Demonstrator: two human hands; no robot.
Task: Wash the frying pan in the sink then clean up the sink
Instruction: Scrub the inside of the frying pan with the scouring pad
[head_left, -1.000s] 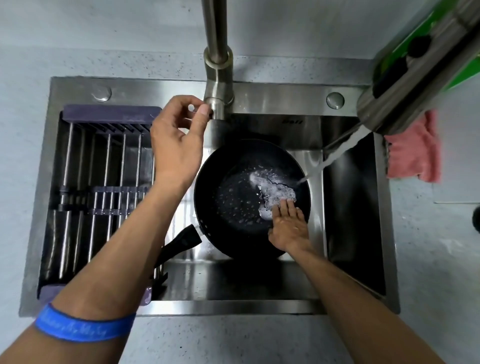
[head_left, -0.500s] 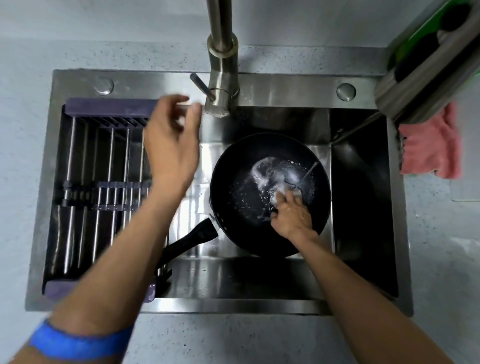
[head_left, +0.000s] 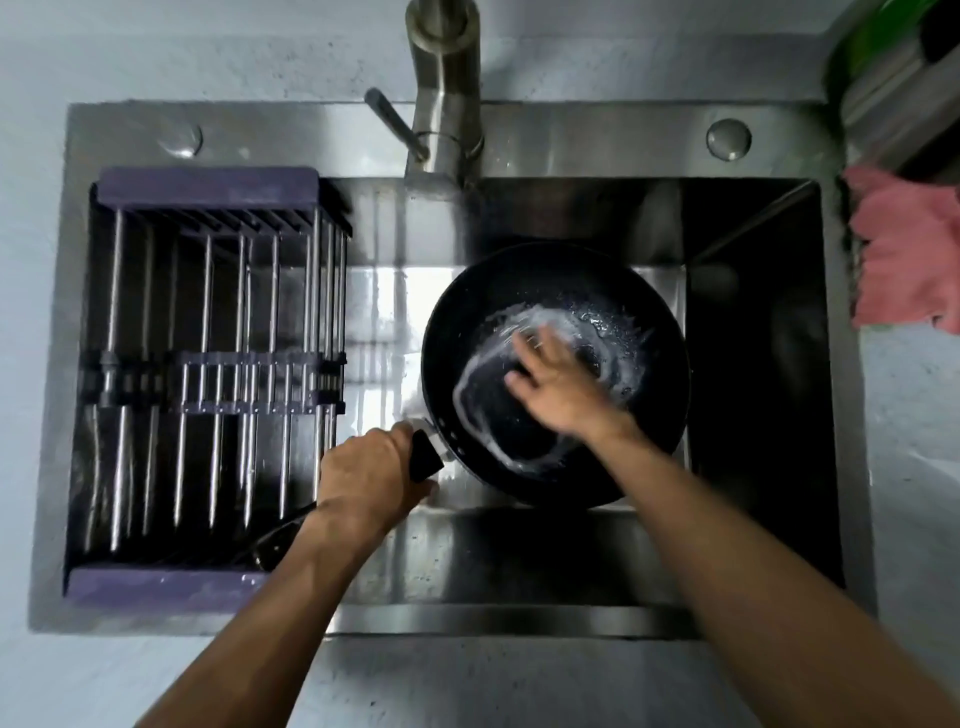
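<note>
The black frying pan (head_left: 556, 374) sat in the stainless steel sink (head_left: 571, 566), right of centre in the basin, with its handle (head_left: 426, 457) pointing toward the near left. The left hand (head_left: 371, 475) was wrapped around that handle close to where it joined the pan, fingers curled tight about it. The right hand (head_left: 558, 384) lay flat inside the pan, fingers spread and pressed against the wet bottom; motion blur hid whether anything was under the palm. A looping white streak of suds (head_left: 483, 410) ran around the pan's inside, from the far edge down to the near side. A metal dish rack (head_left: 218, 364) with purple end bars filled the left part of the basin, just beside the pan handle. The faucet (head_left: 444, 104) rose at the far rim, its lever (head_left: 395, 124) angled to the left. A pink cloth (head_left: 909, 249) lay on the counter to the right of the sink.
</note>
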